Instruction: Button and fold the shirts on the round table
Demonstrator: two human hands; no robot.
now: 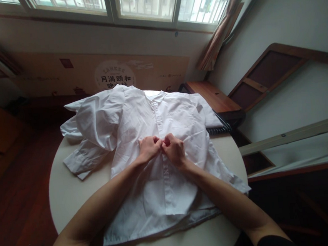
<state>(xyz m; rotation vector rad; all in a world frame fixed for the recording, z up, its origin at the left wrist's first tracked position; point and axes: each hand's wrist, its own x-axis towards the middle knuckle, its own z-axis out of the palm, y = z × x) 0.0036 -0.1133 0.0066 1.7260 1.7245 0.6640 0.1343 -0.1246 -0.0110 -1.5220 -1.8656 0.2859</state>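
Observation:
A white button-up shirt (141, 187) lies front side up, collar away from me and hem toward me. Its button placket (167, 184) runs down the middle. My left hand (149, 147) and my right hand (174, 149) meet at mid-placket, with fingertips pinched together on the fabric. Both hands are closed on the shirt front, and any button between the fingertips is hidden. The left sleeve (83, 159) in view is spread out with folds, while the other sleeve (211, 114) lies toward the back right.
The shirt rests on a round cream table (63, 194), with its hem near the front. Behind the table stand a brown wooden desk (210, 95) and a printed banner (161, 65) along the wall. Barred windows (147, 4) are above, and a curtain (217, 44) hangs at the right.

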